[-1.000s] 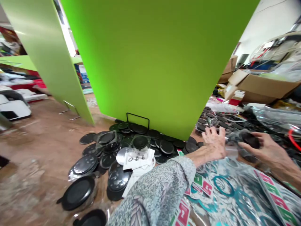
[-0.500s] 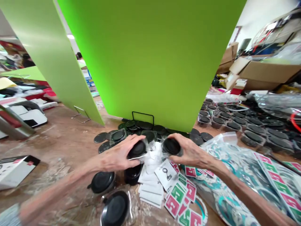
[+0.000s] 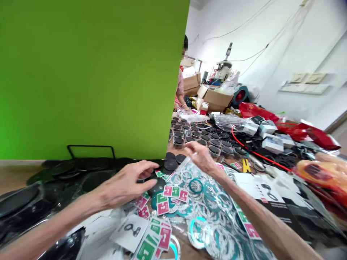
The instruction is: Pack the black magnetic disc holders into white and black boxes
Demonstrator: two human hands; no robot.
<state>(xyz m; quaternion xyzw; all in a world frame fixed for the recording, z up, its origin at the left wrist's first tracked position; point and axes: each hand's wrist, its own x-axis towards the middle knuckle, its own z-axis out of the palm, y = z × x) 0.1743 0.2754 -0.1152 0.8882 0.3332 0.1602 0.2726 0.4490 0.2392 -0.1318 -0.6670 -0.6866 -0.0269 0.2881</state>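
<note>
My left hand point(image 3: 128, 186) is raised over the table, its thumb and fingers apart, with nothing seen in its grasp. Black discs point(image 3: 156, 187) lie just beyond its fingertips. My right hand point(image 3: 200, 157) reaches farther out, fingers stretched and slightly bent, nothing visible in it. Beneath it lies a clear plastic bag point(image 3: 187, 166) of white and teal rings point(image 3: 199, 231). Between my forearms are pink and green numbered stickers point(image 3: 175, 192) and a white printed leaflet point(image 3: 131, 231). Past my right fingers stand rows of black round pieces in clear wrap point(image 3: 202, 142).
A green board point(image 3: 89, 79) on a black wire stand point(image 3: 90, 146) blocks the left. More wrapped black pieces point(image 3: 21, 198) lie at lower left. Boxes point(image 3: 272, 142), a red cable point(image 3: 260, 153) and a yellow tool point(image 3: 246, 165) are on the right. Another person point(image 3: 180, 85) stands behind.
The view has swung right. Both hands have let go of the wrapped black round pieces they held; my right hand now reaches over the bag toward the rows.
</note>
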